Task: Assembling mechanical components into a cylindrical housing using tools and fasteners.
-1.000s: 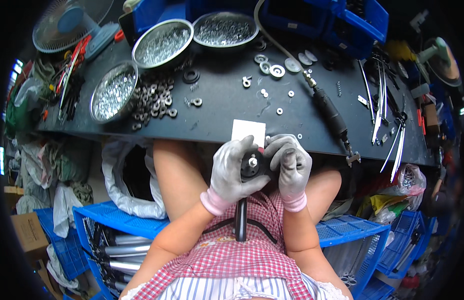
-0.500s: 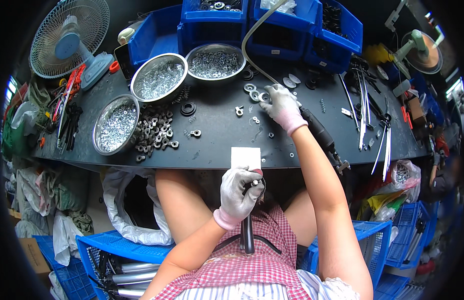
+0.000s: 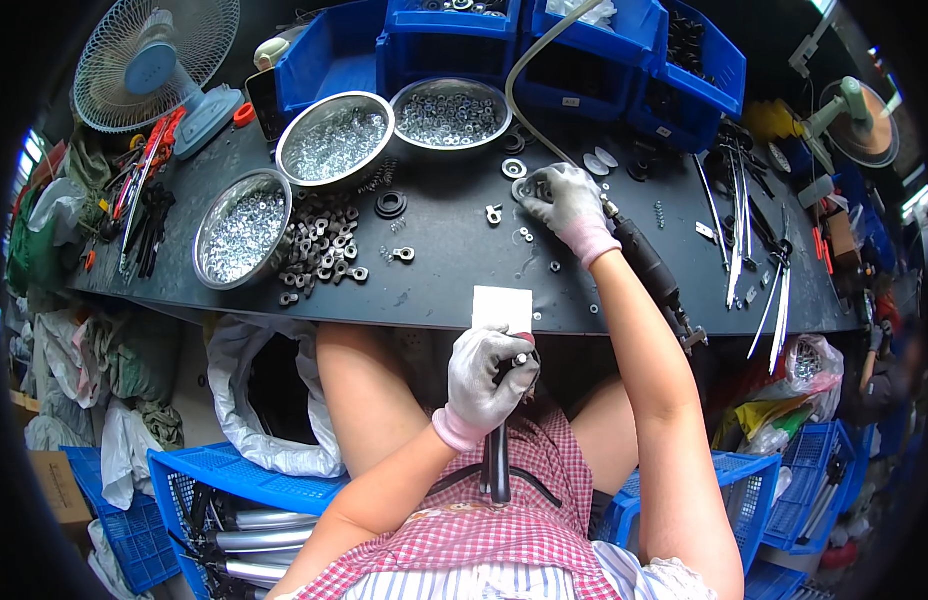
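My left hand, in a white glove with a pink cuff, is closed around a black tube-like part held before my lap. A pale metal tip and a bit of dark red show at its upper end; its exact kind cannot be told. My right hand, gloved too, reaches across the bench, fingers bent down over a round metal ring, partly covered by the fingers. Another metal ring lies just beyond. Right of that hand rests a black air tool. A white block sits at the bench's front edge.
Steel bowls of small metal parts stand left, beside a pile of metal fittings. Blue bins line the back. A hose hangs over the bench. Metal rods lie right; a fan stands left.
The view has shifted slightly, so the bench sits a little higher and further right. My right hand's fingers have drawn over the metal rings. My left hand keeps the black part.
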`<state>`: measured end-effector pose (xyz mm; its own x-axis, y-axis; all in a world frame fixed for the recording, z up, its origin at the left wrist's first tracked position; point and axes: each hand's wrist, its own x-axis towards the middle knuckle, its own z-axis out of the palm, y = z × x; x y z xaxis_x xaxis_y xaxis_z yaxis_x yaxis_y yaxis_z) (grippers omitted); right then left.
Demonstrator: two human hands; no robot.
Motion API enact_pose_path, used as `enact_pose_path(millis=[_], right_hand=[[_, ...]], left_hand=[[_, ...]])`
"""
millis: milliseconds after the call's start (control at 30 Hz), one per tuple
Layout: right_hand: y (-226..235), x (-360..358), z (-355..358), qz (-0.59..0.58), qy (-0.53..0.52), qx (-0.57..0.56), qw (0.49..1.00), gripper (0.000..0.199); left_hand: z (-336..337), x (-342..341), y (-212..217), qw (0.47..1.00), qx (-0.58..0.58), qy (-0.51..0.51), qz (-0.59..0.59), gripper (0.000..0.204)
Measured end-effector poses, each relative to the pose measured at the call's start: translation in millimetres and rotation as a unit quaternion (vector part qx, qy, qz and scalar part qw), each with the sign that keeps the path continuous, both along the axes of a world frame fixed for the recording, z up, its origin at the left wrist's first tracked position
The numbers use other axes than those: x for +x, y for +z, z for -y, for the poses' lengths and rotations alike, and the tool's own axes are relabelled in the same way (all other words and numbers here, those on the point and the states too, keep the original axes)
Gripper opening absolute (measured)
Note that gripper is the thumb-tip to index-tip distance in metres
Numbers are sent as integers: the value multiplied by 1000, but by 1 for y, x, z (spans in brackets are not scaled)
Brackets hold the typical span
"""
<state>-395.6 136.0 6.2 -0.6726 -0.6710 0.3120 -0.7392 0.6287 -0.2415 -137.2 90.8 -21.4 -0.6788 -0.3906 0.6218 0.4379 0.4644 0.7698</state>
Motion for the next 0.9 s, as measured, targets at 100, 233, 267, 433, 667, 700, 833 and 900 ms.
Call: enact_pose_path(millis=[100, 233, 267, 433, 667, 700, 833, 900], right_hand=[[-8, 5, -12, -52, 15, -144, 988, 39], [65, 63, -32, 465, 179, -297, 815, 29], [83, 80, -46, 479, 235, -224, 816, 33], [102, 132, -69, 370, 310, -33, 875, 39], [96, 143, -70, 331, 249, -73, 907, 37], [96, 144, -71, 331, 249, -74, 907, 37], [100, 147, -79, 313, 264, -66, 910, 37], [100, 151, -80, 346, 240, -70, 904, 37]], left_hand=[[1, -2, 0, 1000, 5, 3, 7, 17], [5, 0, 2, 1000, 4, -15, 5, 14], [5, -2, 2, 1000, -2, -7, -9, 16], [9, -4, -9, 1000, -5, -17, 17, 25], [-6, -5, -7, 960, 245, -134, -29, 94], [-6, -3, -9, 960, 244, -135, -29, 94], [-7, -2, -15, 948, 270, -167, -13, 115], [-1, -4, -24, 969, 191, -150, -34, 113]])
